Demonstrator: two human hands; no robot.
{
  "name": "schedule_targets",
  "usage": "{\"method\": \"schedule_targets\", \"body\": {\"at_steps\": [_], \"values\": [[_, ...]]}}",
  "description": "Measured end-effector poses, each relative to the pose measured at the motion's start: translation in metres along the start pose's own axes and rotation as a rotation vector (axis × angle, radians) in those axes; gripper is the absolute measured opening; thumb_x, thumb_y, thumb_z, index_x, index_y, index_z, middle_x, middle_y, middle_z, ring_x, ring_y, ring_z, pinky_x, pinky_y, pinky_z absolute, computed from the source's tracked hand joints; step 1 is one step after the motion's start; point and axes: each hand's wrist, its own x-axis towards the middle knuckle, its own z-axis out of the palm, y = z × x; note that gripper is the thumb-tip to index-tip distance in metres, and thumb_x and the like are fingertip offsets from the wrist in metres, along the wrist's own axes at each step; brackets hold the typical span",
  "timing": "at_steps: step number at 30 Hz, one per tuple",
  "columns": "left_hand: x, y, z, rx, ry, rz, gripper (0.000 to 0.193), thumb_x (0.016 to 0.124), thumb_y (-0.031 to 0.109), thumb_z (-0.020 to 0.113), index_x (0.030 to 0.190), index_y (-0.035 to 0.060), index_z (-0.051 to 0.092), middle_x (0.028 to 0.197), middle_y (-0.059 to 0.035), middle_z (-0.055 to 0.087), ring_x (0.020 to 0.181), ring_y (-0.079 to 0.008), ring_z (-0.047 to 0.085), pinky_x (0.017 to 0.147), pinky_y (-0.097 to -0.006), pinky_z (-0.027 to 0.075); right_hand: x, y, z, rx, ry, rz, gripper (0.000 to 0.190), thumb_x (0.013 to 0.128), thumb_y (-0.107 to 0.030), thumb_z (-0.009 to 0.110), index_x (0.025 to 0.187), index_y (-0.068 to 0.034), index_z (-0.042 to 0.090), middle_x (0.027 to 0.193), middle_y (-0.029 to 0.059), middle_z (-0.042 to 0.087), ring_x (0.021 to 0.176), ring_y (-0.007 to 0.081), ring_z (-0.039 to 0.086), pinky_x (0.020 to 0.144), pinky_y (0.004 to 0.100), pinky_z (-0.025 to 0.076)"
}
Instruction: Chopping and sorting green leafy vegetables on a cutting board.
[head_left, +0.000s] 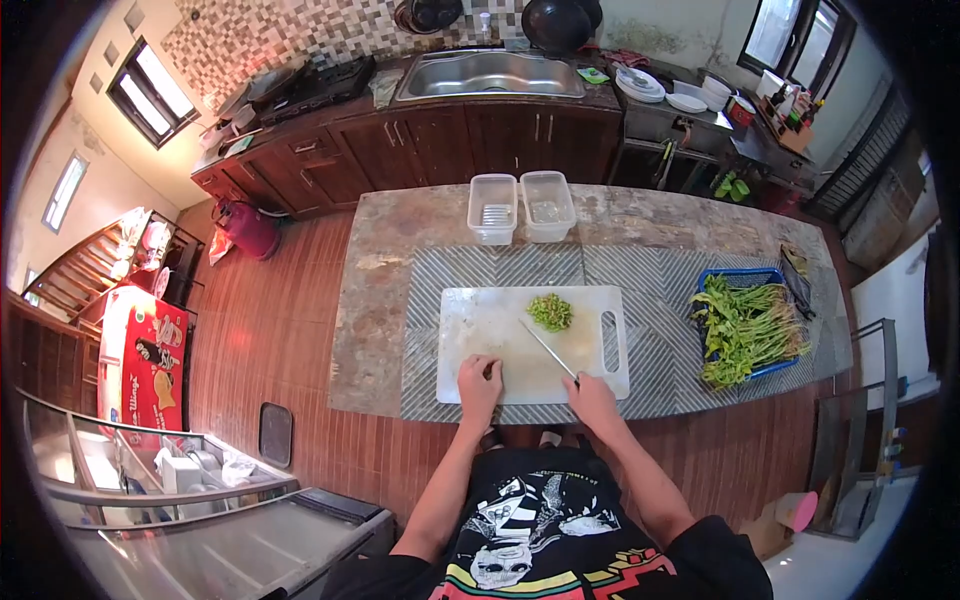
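A white plastic cutting board (487, 322) lies on a striped grey mat. Near its upper middle is a small pile of chopped green stems (550, 312). My right hand (590, 397), at the board's lower right edge, is closed around the handle of a kitchen knife (549, 346); its blade points up and left, below the pile. My left hand (481, 381) rests at the board's lower left with curled fingers; whether something small is between them cannot be told. To the right, a blue plastic basket (739, 273) holds leafy green vegetables with thin stems (750, 326).
Two clear plastic containers (493, 180) (547, 178) stand side by side beyond the board on the worn table (390, 225). A dark object (796, 281) lies against the basket's right side. Farther back, a counter holds a steel sink (491, 77) and stacked white plates (639, 84).
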Motion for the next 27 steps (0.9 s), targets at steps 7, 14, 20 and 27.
{"method": "schedule_targets", "body": {"at_steps": [7, 14, 20, 27], "values": [[-0.002, -0.002, 0.004, -0.002, 0.087, 0.077, 0.006, 0.081, 0.004, 0.072, 0.084, -0.0006, 0.072, 0.079, -0.0139, 0.065, 0.072, -0.028, 0.062, 0.067, -0.0367, 0.049, 0.0, -0.024, -0.006, 0.047, -0.17, -0.067, 0.044, 0.095, -0.042, 0.057, 0.09, 0.0, 0.067, 0.085, 0.0298, 0.066, 0.083, 0.049, 0.065, 0.074, 0.0558, 0.052], [-0.002, -0.002, 0.004, -0.002, 0.088, 0.07, 0.005, 0.08, 0.004, 0.072, 0.084, 0.0002, 0.072, 0.081, -0.0137, 0.066, 0.076, -0.0297, 0.063, 0.071, -0.0375, 0.05, 0.005, -0.022, 0.002, -0.002, -0.123, -0.039, 0.043, 0.095, -0.042, 0.057, 0.09, -0.001, 0.068, 0.084, 0.0287, 0.067, 0.082, 0.0489, 0.065, 0.074, 0.0561, 0.052], [-0.004, -0.006, 0.004, 0.011, 0.089, 0.075, 0.006, 0.079, 0.004, 0.073, 0.084, 0.0009, 0.07, 0.084, -0.0135, 0.065, 0.081, -0.0318, 0.062, 0.073, -0.0388, 0.051, 0.01, -0.016, -0.001, 0.056, 0.01, 0.049, 0.042, 0.096, -0.042, 0.058, 0.092, -0.001, 0.067, 0.081, 0.029, 0.066, 0.081, 0.0488, 0.066, 0.074, 0.0569, 0.052], [-0.003, -0.004, 0.005, 0.0, 0.102, 0.079, 0.006, 0.08, 0.005, 0.073, 0.083, 0.0005, 0.071, 0.083, -0.0136, 0.066, 0.079, -0.0308, 0.063, 0.072, -0.0384, 0.05, -0.003, -0.026, 0.007, 0.07, -0.075, -0.068, 0.043, 0.095, -0.039, 0.058, 0.087, 0.002, 0.064, 0.08, 0.0311, 0.064, 0.08, 0.0513, 0.063, 0.07, 0.0582, 0.05]]}}
